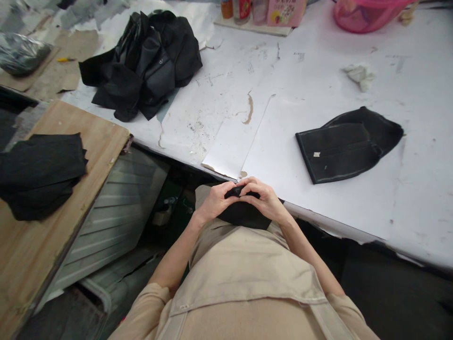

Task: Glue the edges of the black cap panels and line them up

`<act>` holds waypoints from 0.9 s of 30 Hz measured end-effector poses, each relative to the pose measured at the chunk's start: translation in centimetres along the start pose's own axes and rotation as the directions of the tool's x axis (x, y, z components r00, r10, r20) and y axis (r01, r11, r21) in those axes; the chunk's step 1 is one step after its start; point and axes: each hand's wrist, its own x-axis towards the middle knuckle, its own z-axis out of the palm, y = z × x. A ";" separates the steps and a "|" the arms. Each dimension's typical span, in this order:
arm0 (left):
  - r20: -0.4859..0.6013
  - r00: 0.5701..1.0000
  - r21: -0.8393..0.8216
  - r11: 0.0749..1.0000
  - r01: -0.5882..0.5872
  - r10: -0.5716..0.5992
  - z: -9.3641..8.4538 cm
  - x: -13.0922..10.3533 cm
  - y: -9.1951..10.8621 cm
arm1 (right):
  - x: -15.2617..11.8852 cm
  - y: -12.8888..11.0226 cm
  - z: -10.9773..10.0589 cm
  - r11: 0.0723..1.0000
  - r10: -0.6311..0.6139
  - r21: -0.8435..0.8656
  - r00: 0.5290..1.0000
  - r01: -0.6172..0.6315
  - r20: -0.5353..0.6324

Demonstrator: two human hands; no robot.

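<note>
Both hands meet at the table's front edge, over my lap. My left hand (218, 200) pinches the edge of a black fabric piece (244, 215) between thumb and fingers. Close beside it, my right hand (261, 196) grips the same edge, its fingertips nearly touching the left ones. The rest of the piece hangs down onto my beige apron (247, 264). To the right on the table lies a sewn black piece (341, 151) with a curved end and a small pale tag. Whatever detail sits between my fingertips is too small to make out.
A heap of black material (148, 61) lies at the back left. More folded black cloth (42, 165) rests on a wooden board (102, 137) at the left. Along the back stand a pink basket (368, 14), bottles and a pink box (285, 12). A crumpled white scrap (361, 75) lies on the white table.
</note>
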 end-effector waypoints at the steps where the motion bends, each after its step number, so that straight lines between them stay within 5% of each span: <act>1: -0.010 1.000 0.007 1.000 0.000 0.000 0.1 0.0 -0.1 | 0.0 0.1 0.0 1.000 0.010 0.006 1.000 -0.010 -0.011; 9: 0.011 1.000 -0.069 0.997 -0.018 0.019 0.0 0.1 -0.4 | 0.2 0.7 0.8 0.999 0.038 0.042 0.989 -0.032 -0.141; 27: 0.086 0.995 -0.327 0.943 0.069 -0.043 -0.8 -0.3 0.5 | 0.2 -0.7 0.6 0.997 0.072 0.008 0.994 -0.071 -0.086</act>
